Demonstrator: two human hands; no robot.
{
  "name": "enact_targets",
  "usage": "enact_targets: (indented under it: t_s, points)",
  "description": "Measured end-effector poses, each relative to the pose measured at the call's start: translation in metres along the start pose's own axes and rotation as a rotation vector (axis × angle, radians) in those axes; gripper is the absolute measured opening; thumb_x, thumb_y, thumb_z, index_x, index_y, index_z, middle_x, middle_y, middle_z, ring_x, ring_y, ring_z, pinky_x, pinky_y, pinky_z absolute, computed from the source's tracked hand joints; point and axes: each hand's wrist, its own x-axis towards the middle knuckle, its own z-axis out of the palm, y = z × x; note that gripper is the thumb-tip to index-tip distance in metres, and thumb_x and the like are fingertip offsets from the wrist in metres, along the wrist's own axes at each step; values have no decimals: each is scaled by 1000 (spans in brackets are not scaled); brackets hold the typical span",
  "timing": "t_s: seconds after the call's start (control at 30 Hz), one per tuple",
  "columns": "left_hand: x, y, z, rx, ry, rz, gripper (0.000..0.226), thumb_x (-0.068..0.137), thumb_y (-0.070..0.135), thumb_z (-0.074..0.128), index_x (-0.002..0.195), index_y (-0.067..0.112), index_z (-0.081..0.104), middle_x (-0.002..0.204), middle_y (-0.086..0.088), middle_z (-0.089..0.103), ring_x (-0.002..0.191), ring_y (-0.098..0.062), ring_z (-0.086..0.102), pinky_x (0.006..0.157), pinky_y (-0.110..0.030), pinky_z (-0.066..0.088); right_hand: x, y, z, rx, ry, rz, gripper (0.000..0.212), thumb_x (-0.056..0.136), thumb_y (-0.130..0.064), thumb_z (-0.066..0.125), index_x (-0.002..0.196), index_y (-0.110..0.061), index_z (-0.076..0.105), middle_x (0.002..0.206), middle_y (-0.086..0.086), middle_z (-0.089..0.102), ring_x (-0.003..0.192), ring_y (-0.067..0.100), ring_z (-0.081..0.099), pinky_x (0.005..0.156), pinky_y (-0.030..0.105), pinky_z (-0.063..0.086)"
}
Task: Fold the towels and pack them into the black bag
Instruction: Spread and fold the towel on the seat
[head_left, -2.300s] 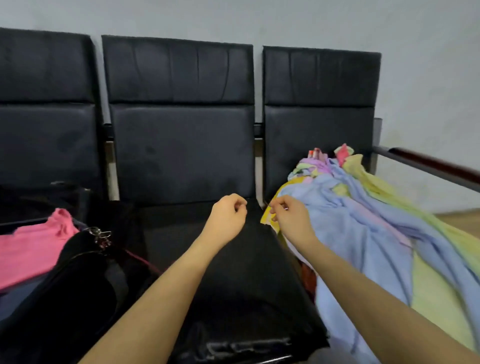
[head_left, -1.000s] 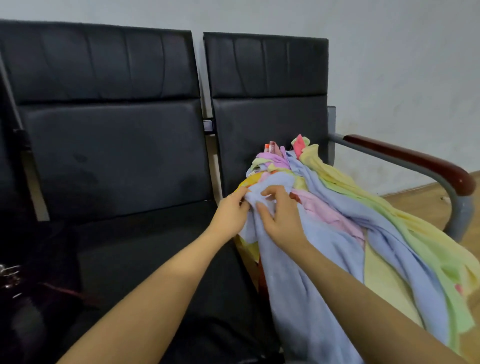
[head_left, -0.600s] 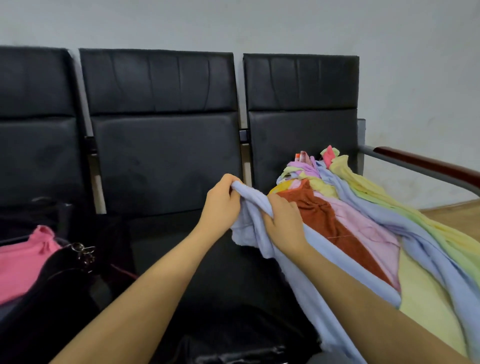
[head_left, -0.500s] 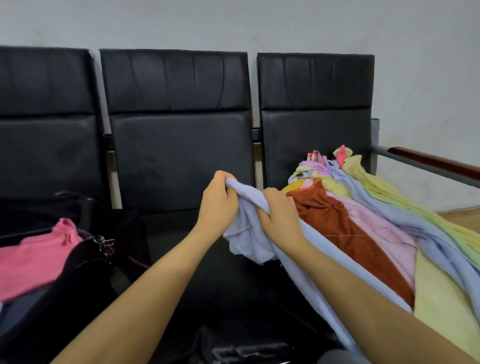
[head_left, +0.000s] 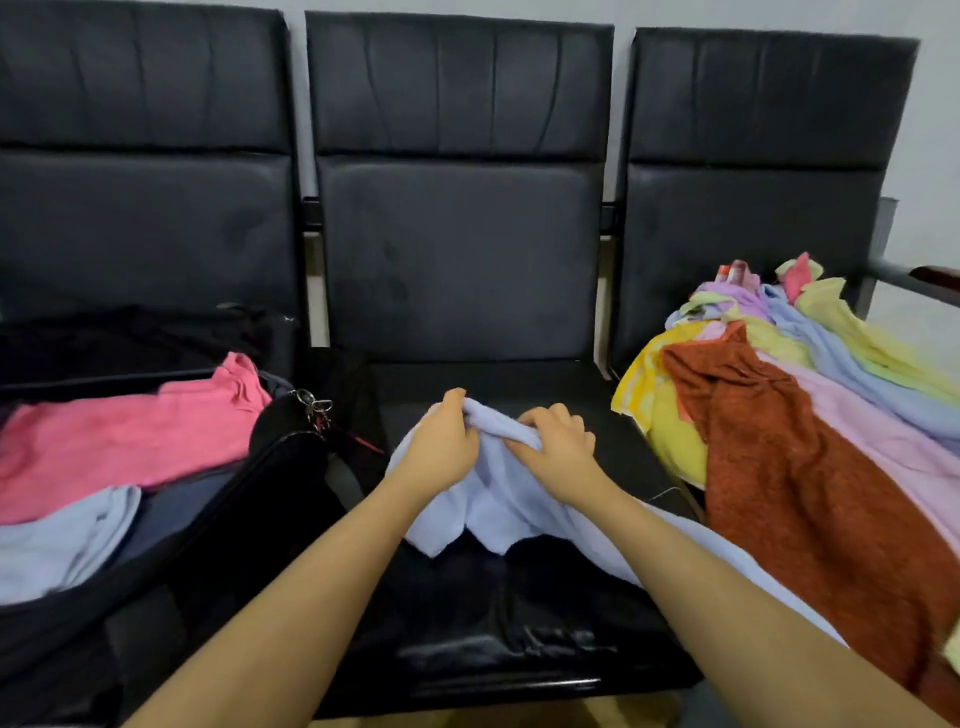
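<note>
Fingers (head_left: 563, 423) of your right hand (head_left: 558, 449) were curled over the top edge of the light blue towel (head_left: 496, 506), knuckles up, bunching the cloth. Left hand (head_left: 441, 447) gripped the same edge just beside it, thumb and fingers closed round a fold. Both hands were over the middle seat (head_left: 587, 400) of the black bench.

Towel hung from your two grips in loose folds, two corners drooping toward the front of the seat. Its far end trailed off to the right under your right forearm, reaching the edge of the towel heap.

Heap (head_left: 810, 395) lay on the right-hand seat: rust-brown towel (head_left: 789, 467) on top and nearest you, yellow towel (head_left: 660, 415) at its left edge, pale pink towel (head_left: 893, 447) to its right. Lilac, blue and light green pieces were piled behind, against the backrest. How many in all, you could not tell from this angle.

Black bag (head_left: 244, 525) sat on the left-hand seat, open, its rim touching the middle seat. Inside it lay a pink towel (head_left: 130, 436), folded flat, and a light blue folded towel (head_left: 57, 545) in front of that, nearer you. A metal clip (head_left: 314, 405) hung at the bag's upper corner.

Wooden armrest (head_left: 935, 275) showed at the far right.
</note>
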Motion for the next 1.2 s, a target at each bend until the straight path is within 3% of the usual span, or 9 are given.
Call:
enact_targets:
  t_s: [0.1,0.2,0.3,0.4,0.57,0.7,0.83,1.0,1.2]
  points:
    - [-9,-13,20,107,-117,-17,60,95,14,48,148,12,21,133,-10,50,110,-20,55,87,-25,42,-12,19,9,-40,25,-65,37,92,-32,55,127,-25,47,121,-2,40,115,22,38,90,31,27]
    - [-13,-23,40,198,-129,1,37,93,18,49,130,14,47,127,-6,52,111,-22,54,96,-35,41,-21,33,14,-55,-29,-147,27,89,-39,54,112,-26,53,102,-9,45,101,18,44,78,28,22]
    - [-16,-29,60,340,-211,75,26,91,24,48,114,20,58,118,0,59,109,-19,55,94,-33,37,-24,47,22,-254,-234,-214,45,85,-60,45,120,-31,53,117,-10,49,110,17,44,88,31,25]
    - [-21,-37,73,424,-313,136,33,92,31,47,120,18,58,126,2,57,118,-18,51,96,-34,33,-21,59,30,-333,-392,-200,57,95,-55,37,146,-32,31,154,-10,25,141,14,21,111,35,13]
    - [-8,-56,76,645,-273,179,36,96,30,43,130,20,50,136,2,50,125,-18,44,102,-34,25,-7,58,44,-331,-487,-113,58,101,-49,21,153,-30,3,159,-12,-7,146,10,-11,116,37,-11]
    - [1,-69,71,703,-183,160,38,98,21,39,136,20,45,140,3,45,132,-17,35,110,-36,13,3,50,56,-231,-385,-93,49,104,-34,24,152,-27,17,160,-10,5,147,13,-2,116,35,-6]
    - [5,-68,65,742,-104,213,38,93,16,42,130,18,48,133,2,47,128,-18,36,110,-35,12,7,41,55,-145,11,-54,32,102,-27,35,123,-18,57,132,1,48,118,24,40,93,29,23]
    - [3,-49,67,502,-32,298,38,86,23,51,123,23,47,118,6,45,110,-18,37,92,-30,18,13,25,31,74,123,34,28,102,-24,35,112,-10,57,102,8,62,95,25,54,90,35,40]
    - [-8,-50,96,484,-59,467,15,69,24,66,83,21,65,84,7,63,80,-22,55,71,-32,30,13,25,23,231,186,92,27,101,-24,38,116,-11,57,107,8,64,98,22,60,82,28,44]
